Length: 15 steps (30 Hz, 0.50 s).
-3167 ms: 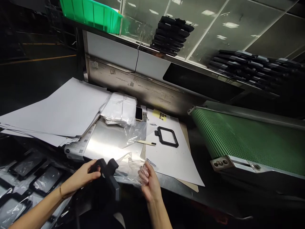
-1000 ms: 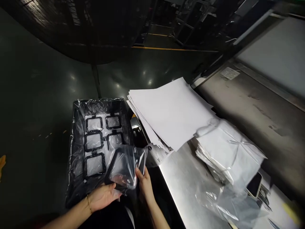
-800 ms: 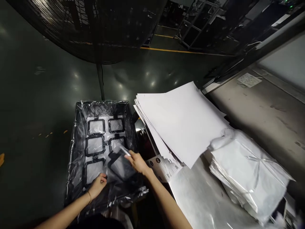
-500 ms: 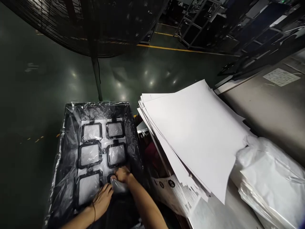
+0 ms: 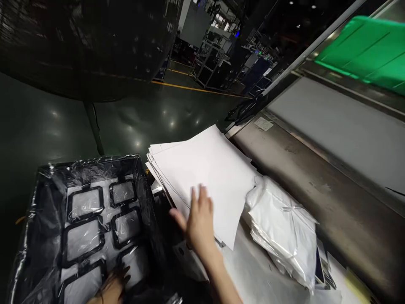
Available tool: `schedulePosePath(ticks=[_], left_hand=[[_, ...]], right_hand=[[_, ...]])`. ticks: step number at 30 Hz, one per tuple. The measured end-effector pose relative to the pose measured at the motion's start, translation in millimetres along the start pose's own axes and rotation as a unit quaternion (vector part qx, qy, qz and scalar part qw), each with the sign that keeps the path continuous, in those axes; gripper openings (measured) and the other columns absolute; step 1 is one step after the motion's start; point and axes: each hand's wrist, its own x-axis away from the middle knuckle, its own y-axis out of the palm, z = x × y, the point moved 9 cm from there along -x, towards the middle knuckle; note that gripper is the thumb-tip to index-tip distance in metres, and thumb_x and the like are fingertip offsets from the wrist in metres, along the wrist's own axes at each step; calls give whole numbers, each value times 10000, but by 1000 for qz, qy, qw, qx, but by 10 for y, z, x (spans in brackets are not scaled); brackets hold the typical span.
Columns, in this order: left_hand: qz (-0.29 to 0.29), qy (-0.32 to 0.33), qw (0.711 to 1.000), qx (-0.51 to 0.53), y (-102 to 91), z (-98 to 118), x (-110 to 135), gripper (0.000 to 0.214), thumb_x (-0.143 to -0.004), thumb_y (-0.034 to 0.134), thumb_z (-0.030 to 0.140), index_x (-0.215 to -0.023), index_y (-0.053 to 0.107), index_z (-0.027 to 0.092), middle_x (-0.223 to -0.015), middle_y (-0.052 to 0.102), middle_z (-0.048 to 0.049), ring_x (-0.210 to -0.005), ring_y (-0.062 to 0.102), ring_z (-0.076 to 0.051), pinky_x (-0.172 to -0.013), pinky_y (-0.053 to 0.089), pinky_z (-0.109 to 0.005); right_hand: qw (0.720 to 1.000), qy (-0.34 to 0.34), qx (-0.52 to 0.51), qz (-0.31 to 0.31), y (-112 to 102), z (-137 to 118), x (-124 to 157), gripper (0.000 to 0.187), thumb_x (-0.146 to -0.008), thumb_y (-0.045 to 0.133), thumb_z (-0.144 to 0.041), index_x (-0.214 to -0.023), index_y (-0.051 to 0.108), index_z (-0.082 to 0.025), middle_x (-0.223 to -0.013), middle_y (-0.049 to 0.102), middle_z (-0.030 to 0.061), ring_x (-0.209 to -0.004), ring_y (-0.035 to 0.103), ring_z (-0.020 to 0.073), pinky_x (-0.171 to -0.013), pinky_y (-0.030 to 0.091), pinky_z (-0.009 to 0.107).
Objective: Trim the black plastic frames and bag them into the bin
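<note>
Film-covered black frames (image 5: 84,240), six: laid in two columns of three inside a dark crate (image 5: 47,211) lined with clear plastic. Left hand (image 5: 111,289), one: in the crate, between the nearest pair of frames; dark and blurred, cannot tell whether its grip is closed on anything. Right hand (image 5: 201,226), one: over the near part of the white sheets (image 5: 205,164), fingers spread, grip released. Bundle of clear plastic bags (image 5: 281,223), one: on the metal bench (image 5: 243,274), just beside the sheets. Green basket (image 5: 367,55), one: upper right.
</note>
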Motion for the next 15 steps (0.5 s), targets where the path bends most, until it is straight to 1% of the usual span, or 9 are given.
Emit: schedulePosePath(ticks=[1, 2, 5, 7, 9, 11, 12, 14, 15], left_hand=[[21, -6, 999, 23, -104, 33, -17, 193, -752, 558, 249, -934, 586, 189, -1172, 518, -57, -1148, 399, -229, -991, 241, -484], [48, -16, 997, 51, -234, 61, -48, 188, -749, 561, 237, -929, 588, 189, -1176, 514, -57, -1155, 390, -229, -996, 233, -482], [136, -56, 976, 160, -769, 138, -186, 216, -761, 544, 231, -966, 560, 166, -1195, 487, -68, -1147, 391, -236, -963, 283, -483], [177, -80, 950, 245, -1200, 213, -241, 268, -776, 524, 268, -1018, 526, 152, -1176, 494, -76, -1099, 440, -234, -914, 344, -475], [185, -102, 919, 333, -1622, 317, -200, 335, -809, 449, 368, -1058, 500, 151, -1096, 549, -81, -961, 539, -204, -830, 423, -434], [175, -114, 889, 407, -1988, 440, -33, 455, -812, 356, 486, -1074, 490, 140, -1004, 602, -88, -850, 591, -191, -767, 460, -413], [167, -115, 878, 433, -2129, 496, 92, 522, -785, 328, 556, -1046, 521, 147, -970, 629, -84, -852, 598, -211, -768, 463, -403], [157, -119, 860, 470, -2285, 533, 394, 664, -693, 288, 690, -1004, 557, 170, -923, 661, -80, -901, 590, -266, -772, 472, -389], [160, -128, 853, 480, -2288, 488, 557, 651, -649, 354, 704, -997, 552, 190, -896, 673, -65, -905, 590, -274, -773, 476, -381]], right_hand=[[999, 39, 16, 3, -99, 176, -121, 858, -731, 456, -567, -1258, 252, 79, -1331, 127, 350, -1248, 21, 419, -918, 100, 634], [999, 47, 20, -8, -113, 265, -201, 869, -718, 481, -562, -1221, 291, 121, -1282, 185, 399, -1224, 80, 462, -877, 120, 667], [999, 9, 30, -36, 43, 194, -145, 767, -665, 638, -363, -1205, 351, 99, -1243, 277, 396, -1190, 201, 469, -884, 197, 632], [998, -38, 37, -45, 143, -3, 115, 598, -687, 589, -120, -1232, 378, 6, -1267, 310, 328, -1196, 243, 417, -912, 248, 575], [993, -94, 33, -64, 235, -198, 474, 593, -661, 491, 32, -1232, 420, -114, -1270, 365, 237, -1183, 295, 371, -910, 316, 527], [980, -185, 18, -76, 354, -370, 874, 637, -635, 492, 38, -1224, 436, -198, -1254, 402, 175, -1150, 339, 365, -876, 383, 501], [964, -257, 6, -69, 426, -468, 1092, 618, -652, 509, 1, -1231, 426, -200, -1237, 416, 178, -1124, 365, 379, -835, 418, 507], [942, -331, -24, -44, 634, -523, 1444, 487, -714, 519, -80, -1184, 474, -198, -1175, 475, 194, -1072, 415, 402, -766, 449, 532], [931, -355, -55, -55, 801, -539, 1586, 408, -735, 526, -116, -1133, 517, -207, -1119, 530, 183, -1021, 468, 403, -716, 474, 526]])
